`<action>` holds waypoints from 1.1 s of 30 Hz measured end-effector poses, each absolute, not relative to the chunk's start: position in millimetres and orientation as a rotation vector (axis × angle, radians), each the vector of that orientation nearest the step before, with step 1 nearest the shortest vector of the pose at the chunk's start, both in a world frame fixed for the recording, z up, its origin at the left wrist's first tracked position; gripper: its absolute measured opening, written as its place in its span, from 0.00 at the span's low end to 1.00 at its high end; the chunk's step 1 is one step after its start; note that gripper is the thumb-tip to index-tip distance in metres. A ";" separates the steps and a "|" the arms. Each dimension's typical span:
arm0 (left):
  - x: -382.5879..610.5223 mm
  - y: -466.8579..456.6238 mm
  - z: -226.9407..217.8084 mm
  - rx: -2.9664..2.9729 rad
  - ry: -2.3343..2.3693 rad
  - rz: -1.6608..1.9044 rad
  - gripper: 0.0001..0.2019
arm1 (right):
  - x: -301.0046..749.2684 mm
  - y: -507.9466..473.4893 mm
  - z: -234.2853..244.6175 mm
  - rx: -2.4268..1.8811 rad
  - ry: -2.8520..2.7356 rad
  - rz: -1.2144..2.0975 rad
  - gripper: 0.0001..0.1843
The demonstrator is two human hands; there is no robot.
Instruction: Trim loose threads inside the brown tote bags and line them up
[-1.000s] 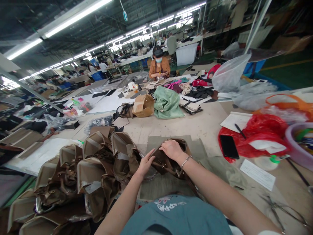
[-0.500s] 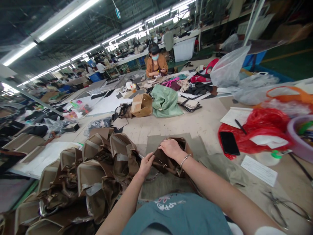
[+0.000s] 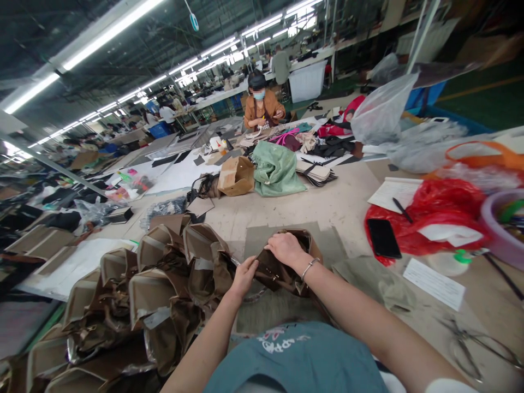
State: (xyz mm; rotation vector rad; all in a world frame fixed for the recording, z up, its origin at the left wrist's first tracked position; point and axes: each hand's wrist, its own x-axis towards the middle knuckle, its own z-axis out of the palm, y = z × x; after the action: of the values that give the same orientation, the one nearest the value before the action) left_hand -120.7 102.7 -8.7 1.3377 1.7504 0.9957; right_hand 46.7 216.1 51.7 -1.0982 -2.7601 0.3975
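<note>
A dark brown bag (image 3: 282,273) with small metal fittings lies on a grey-green sheet (image 3: 266,316) in front of me. My left hand (image 3: 245,273) pinches the bag's left edge between thumb and fingers. Over its upper side, my right hand (image 3: 285,248) is closed on the brown material, with the fingertips partly hidden. A bracelet (image 3: 310,266) circles my right wrist. Close by on the left stand several similar brown bags (image 3: 153,292) with stiff beige panels, packed together.
On the right lie a black phone (image 3: 383,238), a red plastic bag (image 3: 446,204), a written paper slip (image 3: 434,284) and scissors (image 3: 464,349). A green cloth bundle (image 3: 276,169) and a cardboard box (image 3: 236,176) stand farther back. A co-worker (image 3: 264,106) sits across the table.
My hands keep their hold on the bag almost unchanged. The co-worker's hands across the table have shifted slightly apart. The view has moved a little.
</note>
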 end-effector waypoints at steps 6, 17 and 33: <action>-118.2 102.6 -7.3 1.384 1.761 0.961 0.18 | 47.2 215.8 51.8 -1.093 -2.752 0.390 0.18; -113.1 109.2 17.0 1.661 1.896 0.655 0.13 | 52.0 215.7 55.5 -1.087 -2.750 0.389 0.19; -102.3 121.3 19.4 1.846 2.140 0.421 0.16 | 81.9 244.0 55.2 -0.908 -2.823 0.534 0.22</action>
State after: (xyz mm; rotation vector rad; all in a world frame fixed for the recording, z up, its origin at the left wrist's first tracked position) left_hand -102.3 121.3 19.4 1.8462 2.1400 0.4207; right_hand 81.9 244.0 55.2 -0.9082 -2.8229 0.5335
